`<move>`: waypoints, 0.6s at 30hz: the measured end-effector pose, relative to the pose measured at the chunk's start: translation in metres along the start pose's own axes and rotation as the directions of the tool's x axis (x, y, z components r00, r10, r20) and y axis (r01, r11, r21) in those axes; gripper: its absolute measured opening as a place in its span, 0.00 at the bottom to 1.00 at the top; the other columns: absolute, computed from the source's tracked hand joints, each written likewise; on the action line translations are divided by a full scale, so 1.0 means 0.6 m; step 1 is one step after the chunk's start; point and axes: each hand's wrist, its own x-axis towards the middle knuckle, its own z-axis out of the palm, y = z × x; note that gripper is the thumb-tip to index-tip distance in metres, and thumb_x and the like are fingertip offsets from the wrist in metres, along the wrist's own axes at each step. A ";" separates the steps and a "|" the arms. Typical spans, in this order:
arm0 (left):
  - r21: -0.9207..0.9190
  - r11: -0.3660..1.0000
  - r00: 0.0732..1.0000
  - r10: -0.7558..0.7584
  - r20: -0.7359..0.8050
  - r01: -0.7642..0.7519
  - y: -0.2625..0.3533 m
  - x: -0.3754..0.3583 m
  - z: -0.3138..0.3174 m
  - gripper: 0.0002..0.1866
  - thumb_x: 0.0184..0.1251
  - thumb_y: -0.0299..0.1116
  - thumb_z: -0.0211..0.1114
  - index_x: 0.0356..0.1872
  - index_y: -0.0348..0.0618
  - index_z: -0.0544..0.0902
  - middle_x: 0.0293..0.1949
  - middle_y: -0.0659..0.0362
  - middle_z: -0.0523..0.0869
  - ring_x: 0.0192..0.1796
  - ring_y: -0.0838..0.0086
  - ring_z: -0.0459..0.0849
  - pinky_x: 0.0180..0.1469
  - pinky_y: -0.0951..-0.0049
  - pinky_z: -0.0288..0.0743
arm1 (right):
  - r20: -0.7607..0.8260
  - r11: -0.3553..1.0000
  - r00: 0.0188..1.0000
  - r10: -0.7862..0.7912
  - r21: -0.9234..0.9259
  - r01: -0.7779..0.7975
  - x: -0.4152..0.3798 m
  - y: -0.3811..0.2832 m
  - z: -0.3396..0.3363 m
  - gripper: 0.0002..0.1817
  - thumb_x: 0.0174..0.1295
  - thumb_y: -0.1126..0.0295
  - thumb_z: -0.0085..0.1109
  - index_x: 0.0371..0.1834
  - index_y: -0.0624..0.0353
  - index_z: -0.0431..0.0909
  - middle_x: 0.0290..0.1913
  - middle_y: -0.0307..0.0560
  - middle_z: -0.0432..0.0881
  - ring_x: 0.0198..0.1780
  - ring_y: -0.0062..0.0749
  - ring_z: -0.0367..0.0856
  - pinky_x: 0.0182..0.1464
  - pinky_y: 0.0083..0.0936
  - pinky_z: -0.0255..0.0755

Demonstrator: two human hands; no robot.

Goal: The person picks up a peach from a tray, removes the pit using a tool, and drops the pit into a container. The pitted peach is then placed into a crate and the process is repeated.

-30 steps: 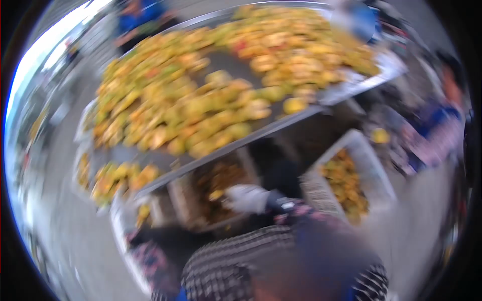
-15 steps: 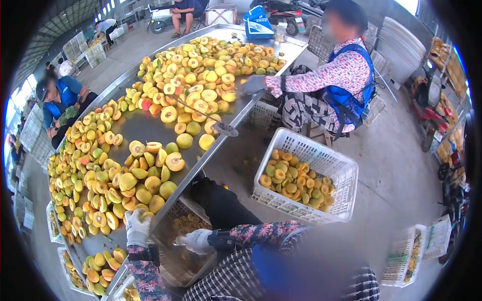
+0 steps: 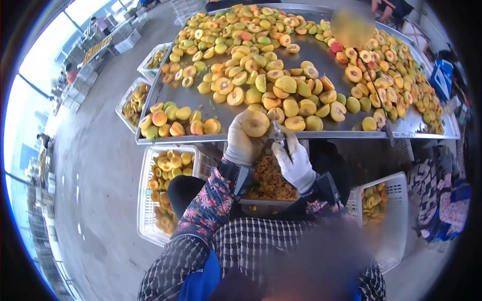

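Note:
My left hand (image 3: pixel 240 141), in a white glove, is closed around a halved yellow peach (image 3: pixel 256 124), its cut face showing. My right hand (image 3: pixel 297 165), also gloved, grips a small metal pitting tool (image 3: pixel 277 133) beside the peach; the tool's tip is hard to make out. Both hands are just at the near edge of a metal table (image 3: pixel 326 134). Many peach halves (image 3: pixel 290 107) lie heaped on it beyond my hands. Below them sits a container of peach scraps (image 3: pixel 271 178).
White plastic crates with peach halves stand by my left (image 3: pixel 143 200) and right (image 3: pixel 399 215). More filled crates (image 3: pixel 131 103) line the table's left end. A thin rod (image 3: pixel 389 131) sticks over the near edge. Another person (image 3: pixel 442 200) sits at the right.
My view has swung left. My left hand has come from the heap on the table to holding a peach half in front of me. My right hand has brought the tool up to it.

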 end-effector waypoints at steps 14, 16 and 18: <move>0.099 0.984 0.981 0.132 0.144 -0.147 -0.015 -0.018 -0.024 0.22 0.75 0.45 0.55 0.59 0.41 0.73 0.50 0.51 0.80 0.55 0.58 0.79 0.60 0.54 0.75 | 0.141 0.821 0.990 0.032 -0.568 0.055 0.008 -0.025 0.013 0.12 0.66 0.68 0.56 0.44 0.63 0.67 0.29 0.59 0.80 0.31 0.58 0.80 0.32 0.45 0.72; 0.064 0.992 0.987 0.098 0.130 -0.107 -0.019 -0.027 -0.012 0.21 0.74 0.43 0.57 0.59 0.40 0.73 0.49 0.52 0.79 0.53 0.58 0.79 0.60 0.55 0.75 | 0.154 0.824 0.987 0.045 -0.564 0.050 0.001 -0.024 0.018 0.12 0.66 0.68 0.56 0.44 0.63 0.67 0.29 0.59 0.80 0.30 0.58 0.80 0.32 0.47 0.72; 0.115 0.985 0.988 0.122 0.091 -0.132 -0.023 -0.032 -0.013 0.20 0.73 0.41 0.57 0.58 0.39 0.74 0.49 0.52 0.80 0.53 0.58 0.80 0.60 0.56 0.75 | 0.154 0.882 0.982 0.112 -0.470 -0.027 -0.008 -0.024 0.023 0.13 0.66 0.68 0.56 0.47 0.63 0.66 0.30 0.61 0.81 0.30 0.59 0.80 0.32 0.48 0.72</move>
